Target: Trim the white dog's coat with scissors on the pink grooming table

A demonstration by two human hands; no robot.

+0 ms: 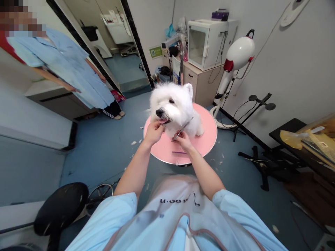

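Note:
A fluffy white dog (171, 104) sits on a round pink grooming table (205, 120), its mouth a little open and its tongue showing. My left hand (155, 132) is closed at the dog's chin, with the fingertips in the fur just under its mouth. In my right hand (183, 140) is a pair of grooming scissors (186, 124), held in front of the dog's chest with the blades slanting up to the right beside its neck. A purple-edged comb (179, 152) lies on the table near its front rim.
At the left stands a person in a light blue gown (68, 66), beside a tall mirror (131, 69). A black stool (61, 207) is at my lower left. A white dryer on a stand (239, 52), a white cabinet (199, 45) and a black side table (288, 130) stand behind and right.

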